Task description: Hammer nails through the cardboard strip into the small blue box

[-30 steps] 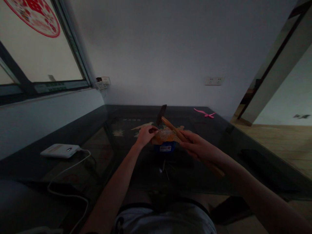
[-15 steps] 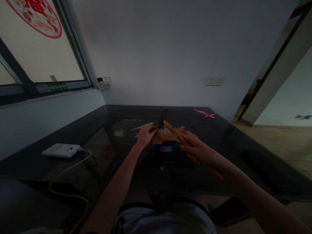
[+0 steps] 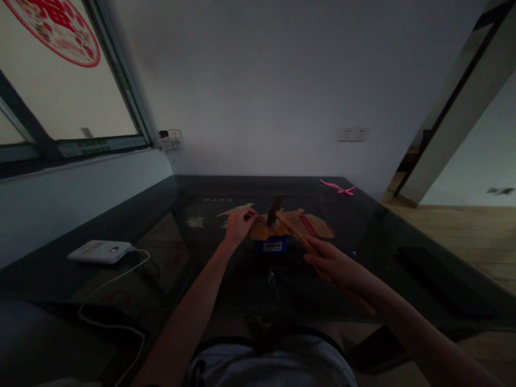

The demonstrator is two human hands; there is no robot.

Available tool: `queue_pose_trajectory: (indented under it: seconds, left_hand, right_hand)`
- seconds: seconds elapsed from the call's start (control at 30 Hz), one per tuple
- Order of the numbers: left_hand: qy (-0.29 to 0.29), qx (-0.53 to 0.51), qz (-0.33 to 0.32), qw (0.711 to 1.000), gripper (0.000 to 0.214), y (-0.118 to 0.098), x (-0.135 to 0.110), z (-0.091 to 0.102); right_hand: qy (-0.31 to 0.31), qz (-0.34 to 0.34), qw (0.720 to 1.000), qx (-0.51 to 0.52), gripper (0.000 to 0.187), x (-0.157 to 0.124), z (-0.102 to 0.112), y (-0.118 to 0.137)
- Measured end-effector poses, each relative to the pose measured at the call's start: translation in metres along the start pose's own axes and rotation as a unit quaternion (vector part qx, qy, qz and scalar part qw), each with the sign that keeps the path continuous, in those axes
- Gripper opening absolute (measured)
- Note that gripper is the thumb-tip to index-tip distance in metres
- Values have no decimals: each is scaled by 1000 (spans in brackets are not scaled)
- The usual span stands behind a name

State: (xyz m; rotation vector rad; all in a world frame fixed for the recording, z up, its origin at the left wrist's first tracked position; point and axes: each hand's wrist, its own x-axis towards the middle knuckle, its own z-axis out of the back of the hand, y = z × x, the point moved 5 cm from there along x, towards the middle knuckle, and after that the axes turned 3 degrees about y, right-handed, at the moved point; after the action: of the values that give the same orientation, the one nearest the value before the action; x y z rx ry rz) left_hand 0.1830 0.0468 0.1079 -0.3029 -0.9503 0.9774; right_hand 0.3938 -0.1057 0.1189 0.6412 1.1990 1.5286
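My right hand [image 3: 332, 262] is wrapped round the wooden handle of a hammer [image 3: 296, 232]. Its dark head is down at a piece of brown cardboard [image 3: 314, 224] with a red stripe, which lies over a blue container [image 3: 262, 246] with a white label. At the left side of the cardboard, my left hand [image 3: 238, 226] has its thumb and fingers pinched together, close to the hammer head. What they pinch is too small and dark to make out. Several thin metal pieces, like nails [image 3: 274, 282], lie on the dark table in front of the container.
On the left of the glossy dark table [image 3: 193, 188] lies a white power bank [image 3: 100, 251] with a white cable [image 3: 108, 287]. A pink ribbon [image 3: 341, 189] is at the far right. A flat black object [image 3: 443, 282] rests near the right edge.
The hammer head has come down to the cardboard, and my right hand has shifted slightly down and to the right. My left hand stays at the cardboard's left side.
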Motion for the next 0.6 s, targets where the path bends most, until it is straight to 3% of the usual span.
queue_pose_trajectory:
  seconds: [0.17, 0.43, 0.6]
  left_hand:
    - [-6, 7, -6, 1000, 4, -1, 0, 1]
    - [-9, -2, -11, 1000, 3, -4, 0, 4]
    - [-13, -18, 0, 1000, 6, -6, -1, 6]
  right_hand:
    - [2, -12, 1000, -1, 56, 0, 0, -1]
    - [11, -11, 1000, -7, 36, -1, -1, 0]
    - [9, -10, 1000, -2, 37, 0, -1, -2]
